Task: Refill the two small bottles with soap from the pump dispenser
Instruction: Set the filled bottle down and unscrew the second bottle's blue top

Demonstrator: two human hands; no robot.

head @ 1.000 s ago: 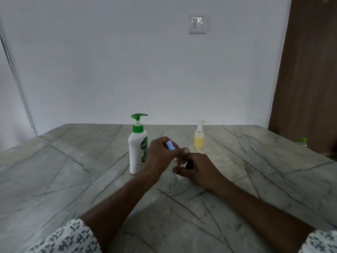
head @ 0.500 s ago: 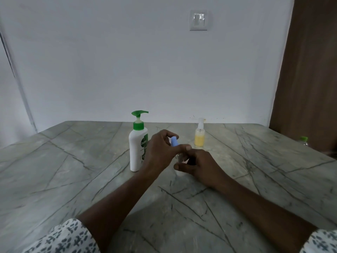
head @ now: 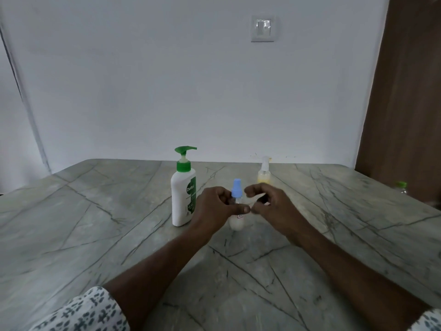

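The white pump dispenser [head: 182, 199] with its green pump stands upright on the marble table [head: 95, 223]. Just right of it stands a small clear bottle [head: 236, 222] holding whitish liquid, with a blue cap on top. My left hand [head: 214, 210] grips this bottle around its middle, thumb across the front. My right hand [head: 270, 206] hovers close on the bottle's right, fingers loosely curled and holding nothing; its thumb tip is near my left thumb. A second small bottle [head: 264, 176], with yellow liquid and a white spray top, stands farther back.
A green-capped clear bottle [head: 401, 187] shows at the table's far right edge, beside a brown wooden door [head: 405, 103]. A white wall with a light switch [head: 263, 28] stands behind the table.
My left hand, which held the blue cap, now grips the capped bottle's body. My right hand has let go of the bottle and drawn slightly right.
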